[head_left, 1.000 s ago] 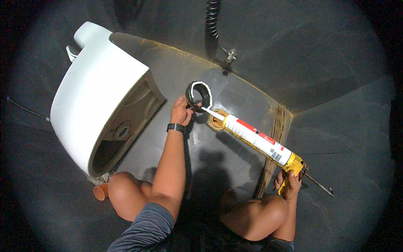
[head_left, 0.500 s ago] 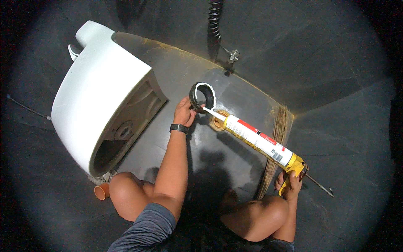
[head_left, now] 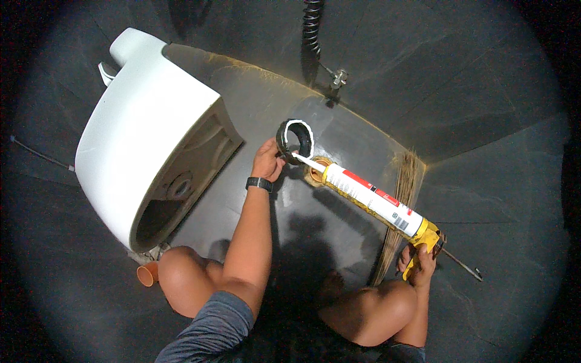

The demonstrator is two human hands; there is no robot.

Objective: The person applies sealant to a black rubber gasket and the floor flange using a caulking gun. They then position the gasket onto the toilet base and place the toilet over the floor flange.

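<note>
My left hand [head_left: 266,160] grips a black rubber ring [head_left: 285,139], held up above the floor, with a band of white sealant along its rim. My right hand [head_left: 416,263] is closed round the handle of a yellow caulking gun [head_left: 431,237], loaded with a white and red cartridge [head_left: 369,199]. The white nozzle [head_left: 307,161] reaches the lower part of the ring. Partly behind the nozzle and cartridge is an orange pipe opening [head_left: 315,176] in the floor.
A white toilet [head_left: 133,127] lies on its side at left, hollow base facing me. A bundle of sticks [head_left: 398,181] lies along the right. An orange pipe piece [head_left: 147,274] is beside my left knee. A coiled black hose [head_left: 311,30] hangs above a valve [head_left: 339,78] on the dark wall [head_left: 484,91].
My left hand and the ring have shifted slightly right, and the nozzle with them. The white band now runs farther round the ring's left side.
</note>
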